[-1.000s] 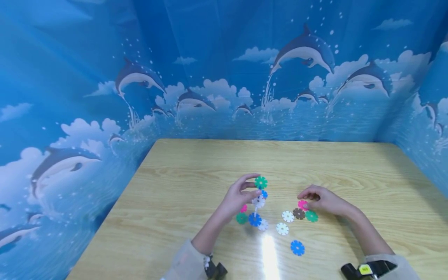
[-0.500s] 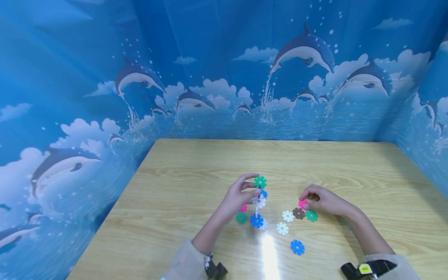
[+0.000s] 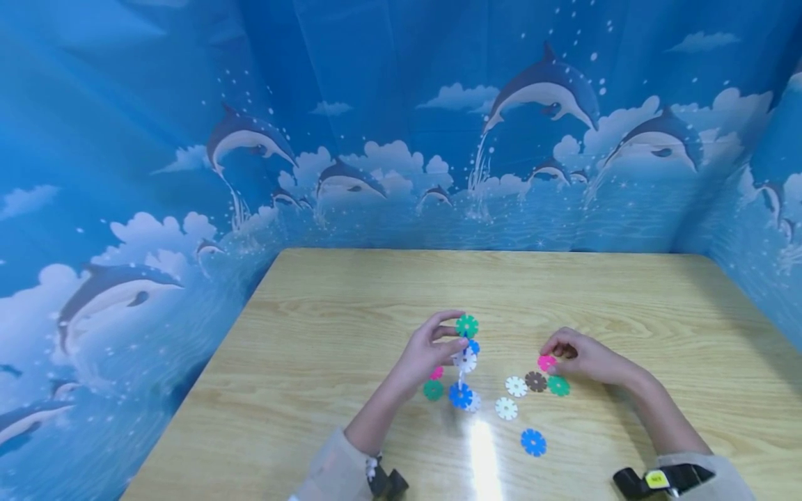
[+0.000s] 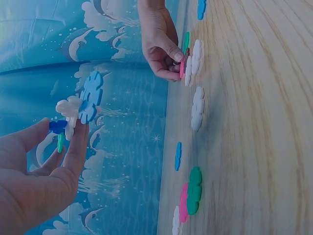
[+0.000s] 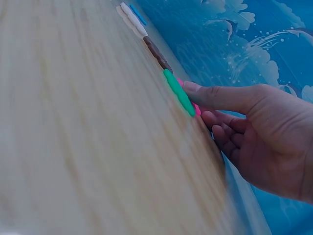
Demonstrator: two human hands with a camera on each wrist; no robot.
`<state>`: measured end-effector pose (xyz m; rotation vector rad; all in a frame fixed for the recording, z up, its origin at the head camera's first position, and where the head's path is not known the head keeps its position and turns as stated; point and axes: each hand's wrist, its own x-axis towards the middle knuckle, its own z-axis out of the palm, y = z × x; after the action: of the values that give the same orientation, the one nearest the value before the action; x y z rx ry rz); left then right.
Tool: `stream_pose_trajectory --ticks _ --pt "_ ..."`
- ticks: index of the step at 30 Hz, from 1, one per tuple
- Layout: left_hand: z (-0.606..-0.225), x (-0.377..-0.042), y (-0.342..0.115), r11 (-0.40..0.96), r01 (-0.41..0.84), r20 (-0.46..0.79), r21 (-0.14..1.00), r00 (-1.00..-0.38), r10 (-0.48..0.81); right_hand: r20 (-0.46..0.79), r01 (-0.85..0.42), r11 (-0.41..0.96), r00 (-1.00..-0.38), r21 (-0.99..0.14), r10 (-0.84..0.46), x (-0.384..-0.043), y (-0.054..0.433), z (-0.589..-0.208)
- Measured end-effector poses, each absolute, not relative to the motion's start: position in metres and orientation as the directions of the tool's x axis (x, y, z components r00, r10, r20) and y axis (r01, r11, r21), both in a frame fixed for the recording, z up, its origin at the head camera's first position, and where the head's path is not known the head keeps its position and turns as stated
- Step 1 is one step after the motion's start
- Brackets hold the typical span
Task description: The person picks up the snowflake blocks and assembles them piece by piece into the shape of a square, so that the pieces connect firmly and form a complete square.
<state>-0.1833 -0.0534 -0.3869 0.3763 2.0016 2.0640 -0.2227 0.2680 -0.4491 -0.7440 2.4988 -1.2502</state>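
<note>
My left hand (image 3: 425, 355) holds a chain of interlocked snowflake-shaped building discs above the table. The chain has a green disc (image 3: 466, 325) at its far end, a small-looking blue one (image 3: 473, 347), a white disc (image 3: 465, 360) and a larger blue disc (image 4: 90, 98) at the near end. With thumb and fingers, my right hand (image 3: 585, 358) pinches a pink disc (image 3: 546, 362) at the table's surface. A green disc (image 5: 179, 93) lies right beside that thumb, and a brown disc (image 3: 535, 381) is just left of it. Whether the pink disc is off the table I cannot tell.
Two white discs (image 3: 506, 408) lie between the hands, with a loose blue disc (image 3: 534, 442) nearer. Under the left hand are another green disc (image 3: 433, 390), a pink one (image 4: 184, 203) and a pale disc (image 3: 474, 401). A dolphin-print curtain (image 3: 401, 125) backs the wooden table (image 3: 351, 292).
My right hand has shifted slightly right and away with the pink disc. The near end of the chain in my left hand has swung a little to the right.
</note>
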Motion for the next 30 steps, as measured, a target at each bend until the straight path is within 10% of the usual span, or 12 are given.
stream_pose_trajectory --ticks 30 --pt "-0.386 -0.182 -0.054 -0.029 -0.013 -0.002 0.999 -0.941 0.339 -0.011 -0.216 0.517 -0.916 -0.828 -0.401 -0.22 0.248 -0.433"
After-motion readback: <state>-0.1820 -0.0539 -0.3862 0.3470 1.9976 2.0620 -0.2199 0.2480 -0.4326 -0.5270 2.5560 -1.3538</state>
